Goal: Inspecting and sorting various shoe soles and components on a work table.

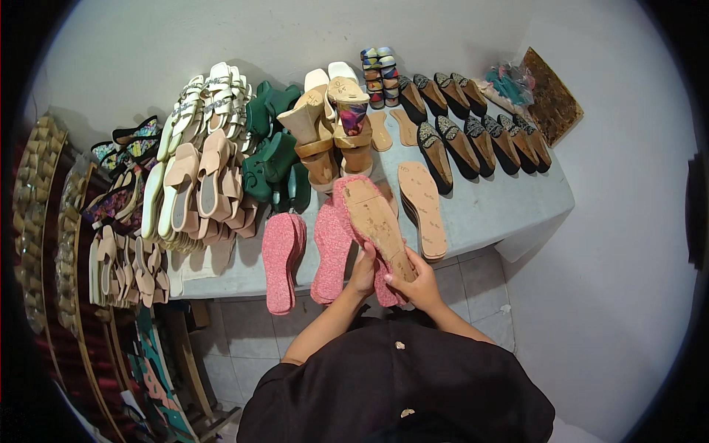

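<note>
Above the table's front edge I hold a pink tweed-like insole (373,221) with its tan underside facing up. My left hand (363,272) is closed on its left edge near the narrow end. On the other side my right hand (419,286) grips the same end, thumb on the tan face. Part of another pink piece shows beneath it; I cannot tell whether that is held too. Two stacks of pink insoles lie to the left, one at the front edge (282,258) and one (330,255) beside my left hand. A stack of tan insoles (422,207) lies to the right.
On the pale-covered table (487,221) stand black loafers (480,144), wedge soles (321,133), green shoes (277,155), beige slides (210,177) and white strappy sandals (221,96). A brown board (550,96) leans at the back right. Shoe racks (74,244) line the left.
</note>
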Action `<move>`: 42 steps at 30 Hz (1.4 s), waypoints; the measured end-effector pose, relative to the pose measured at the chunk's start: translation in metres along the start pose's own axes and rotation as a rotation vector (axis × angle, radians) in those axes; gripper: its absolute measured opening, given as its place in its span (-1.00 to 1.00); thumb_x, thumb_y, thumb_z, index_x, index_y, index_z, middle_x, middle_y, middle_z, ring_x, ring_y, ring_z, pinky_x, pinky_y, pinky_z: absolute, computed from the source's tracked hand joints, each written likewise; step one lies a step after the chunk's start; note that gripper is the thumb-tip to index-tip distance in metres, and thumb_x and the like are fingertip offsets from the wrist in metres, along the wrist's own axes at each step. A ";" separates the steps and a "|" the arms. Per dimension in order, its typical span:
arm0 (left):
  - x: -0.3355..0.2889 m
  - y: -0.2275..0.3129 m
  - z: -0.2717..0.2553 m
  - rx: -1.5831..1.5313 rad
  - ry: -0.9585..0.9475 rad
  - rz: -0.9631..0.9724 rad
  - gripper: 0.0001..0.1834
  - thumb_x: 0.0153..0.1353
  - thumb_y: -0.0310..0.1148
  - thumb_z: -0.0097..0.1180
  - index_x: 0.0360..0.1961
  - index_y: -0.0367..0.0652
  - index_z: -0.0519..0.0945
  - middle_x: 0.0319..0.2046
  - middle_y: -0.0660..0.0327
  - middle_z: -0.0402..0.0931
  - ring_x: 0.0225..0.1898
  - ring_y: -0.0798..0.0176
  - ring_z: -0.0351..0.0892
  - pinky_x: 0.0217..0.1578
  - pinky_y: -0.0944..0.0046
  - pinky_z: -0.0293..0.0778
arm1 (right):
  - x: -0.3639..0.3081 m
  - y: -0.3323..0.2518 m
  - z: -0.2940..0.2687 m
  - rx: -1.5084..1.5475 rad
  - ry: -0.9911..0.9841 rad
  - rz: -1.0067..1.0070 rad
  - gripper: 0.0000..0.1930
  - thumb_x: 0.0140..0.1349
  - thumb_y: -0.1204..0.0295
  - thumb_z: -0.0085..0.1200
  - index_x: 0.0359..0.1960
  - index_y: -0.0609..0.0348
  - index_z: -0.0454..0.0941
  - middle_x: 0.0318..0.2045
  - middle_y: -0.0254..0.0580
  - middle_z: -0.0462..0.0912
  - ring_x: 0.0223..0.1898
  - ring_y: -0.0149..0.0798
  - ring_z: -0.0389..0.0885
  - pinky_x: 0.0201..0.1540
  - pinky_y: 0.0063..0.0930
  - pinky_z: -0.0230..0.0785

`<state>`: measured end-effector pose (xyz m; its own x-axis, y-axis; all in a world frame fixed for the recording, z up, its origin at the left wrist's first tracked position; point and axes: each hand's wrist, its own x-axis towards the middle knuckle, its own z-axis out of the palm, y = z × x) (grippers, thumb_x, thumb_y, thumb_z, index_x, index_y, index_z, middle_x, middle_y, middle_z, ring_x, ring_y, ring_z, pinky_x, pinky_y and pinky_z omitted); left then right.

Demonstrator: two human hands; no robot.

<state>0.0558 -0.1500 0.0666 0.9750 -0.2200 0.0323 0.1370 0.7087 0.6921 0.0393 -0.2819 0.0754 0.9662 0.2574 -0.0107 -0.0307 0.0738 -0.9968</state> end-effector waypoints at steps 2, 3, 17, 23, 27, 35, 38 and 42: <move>0.002 -0.002 0.013 0.121 0.269 0.040 -0.15 0.13 0.29 -0.33 0.21 -0.23 0.11 -0.04 0.11 0.36 -0.02 0.21 0.38 -0.01 0.19 0.32 | -0.002 -0.004 -0.009 0.063 -0.022 0.024 -0.30 -0.03 0.50 0.23 0.12 0.42 0.11 -0.07 -0.09 0.43 -0.04 -0.35 0.42 0.01 -0.50 0.26; 0.002 -0.009 0.006 0.120 0.276 0.045 -0.15 0.13 0.29 -0.33 0.21 -0.23 0.11 -0.04 0.11 0.36 -0.02 0.21 0.38 -0.01 0.19 0.32 | -0.005 -0.010 -0.014 0.103 0.053 0.062 -0.38 -0.03 0.53 0.22 0.06 0.41 0.16 -0.10 -0.10 0.45 -0.06 -0.36 0.43 -0.01 -0.50 0.28; -0.009 -0.034 0.013 0.059 0.098 -0.079 -0.20 0.16 0.29 -0.43 0.17 -0.20 0.17 -0.03 0.21 0.34 -0.03 0.29 0.37 -0.01 0.26 0.32 | -0.008 -0.003 -0.025 -0.085 0.023 -0.171 -0.41 0.03 0.42 0.16 0.12 0.22 0.23 -0.02 -0.04 0.40 0.02 -0.15 0.40 0.04 -0.39 0.23; -0.014 -0.033 0.025 0.083 0.124 -0.001 -0.13 0.09 0.36 -0.44 0.14 -0.20 0.20 0.03 0.15 0.32 0.04 0.22 0.33 0.07 0.20 0.25 | -0.015 -0.017 -0.011 -0.351 0.142 -0.248 -0.42 -0.01 0.29 0.22 0.06 0.23 0.33 -0.07 0.02 0.46 -0.02 -0.14 0.44 0.02 -0.38 0.23; -0.015 -0.033 0.023 0.013 0.083 -0.010 -0.13 0.10 0.36 -0.44 0.15 -0.21 0.19 0.03 0.15 0.31 0.05 0.23 0.32 0.08 0.21 0.24 | -0.018 -0.014 -0.009 -0.389 0.171 -0.274 -0.43 -0.01 0.27 0.20 0.06 0.21 0.35 -0.05 -0.01 0.47 -0.01 -0.11 0.42 0.05 -0.34 0.19; -0.013 -0.032 0.021 -0.042 0.000 -0.001 -0.13 0.10 0.35 -0.42 0.17 -0.20 0.15 0.07 0.09 0.26 0.11 0.07 0.28 0.11 0.08 0.22 | -0.023 -0.008 -0.001 -0.381 0.157 -0.270 -0.42 -0.01 0.25 0.21 0.05 0.21 0.35 -0.05 -0.01 0.47 -0.01 -0.10 0.42 0.05 -0.33 0.18; -0.011 -0.030 0.019 -0.070 0.022 0.044 -0.13 0.12 0.34 -0.42 0.18 -0.21 0.12 0.08 0.04 0.24 0.14 -0.03 0.24 0.12 0.04 0.21 | -0.023 -0.005 -0.003 -0.366 0.173 -0.273 -0.41 -0.02 0.34 0.22 0.08 0.24 0.33 -0.03 -0.03 0.45 0.00 -0.19 0.42 0.06 -0.38 0.21; -0.015 -0.033 0.003 -0.216 0.059 0.058 -0.30 0.21 0.13 -0.19 0.13 -0.26 0.19 0.04 0.01 0.30 0.10 0.13 0.30 0.09 0.16 0.24 | -0.028 -0.012 -0.003 -0.388 0.182 -0.286 -0.41 -0.01 0.34 0.22 0.08 0.24 0.32 -0.03 -0.03 0.45 0.01 -0.21 0.42 0.06 -0.39 0.21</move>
<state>0.0366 -0.1719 0.0454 0.9900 -0.1399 0.0205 0.1090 0.8472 0.5199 0.0137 -0.2927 0.0869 0.9521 0.1051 0.2872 0.3049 -0.2548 -0.9176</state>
